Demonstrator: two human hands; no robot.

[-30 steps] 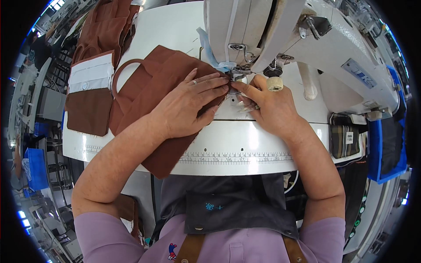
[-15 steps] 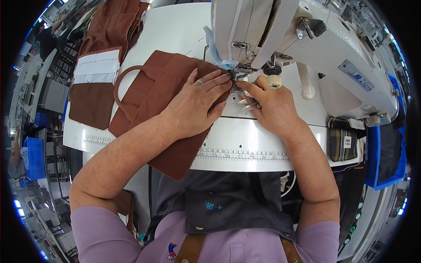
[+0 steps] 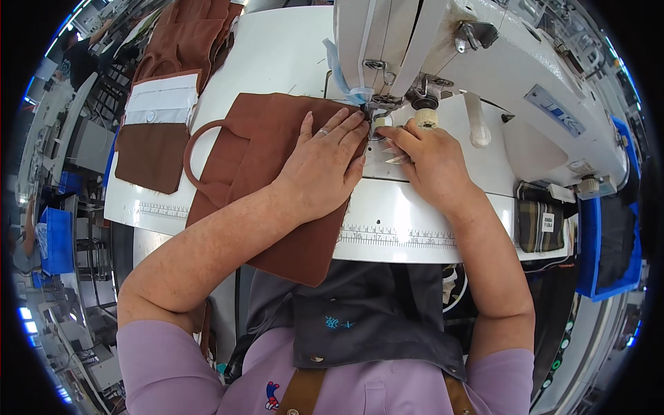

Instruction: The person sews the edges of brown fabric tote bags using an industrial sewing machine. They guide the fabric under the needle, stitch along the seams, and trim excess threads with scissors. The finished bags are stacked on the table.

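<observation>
A reddish-brown fabric bag panel [image 3: 266, 121] with a looped handle lies on the white sewing table, its right edge at the needle area [image 3: 377, 116] of a sewing machine [image 3: 526, 76]. My left hand [image 3: 319, 159] rests flat on the panel, fingers stretched toward the needle. Just right of the needle is my right hand [image 3: 437, 166], fingers curled round small metal thread snips [image 3: 398, 159]. The snips' blades stick out on the left; the rest is hidden in the palm. My right index fingertip reaches close to the presser foot; whether it touches the fabric I cannot tell.
More brown bag pieces [image 3: 183, 41] are piled at the back left, beside a dark brown piece with a white strip [image 3: 159, 104]. A ruler scale [image 3: 394, 236] runs along the table's front edge. Folded plaid fabric [image 3: 541, 225] and a blue bin [image 3: 588, 277] are at the right.
The panel has turned slightly beside the needle, its near corner swinging to the right. My left hand has stayed flat on it. My right hand still holds the snips.
</observation>
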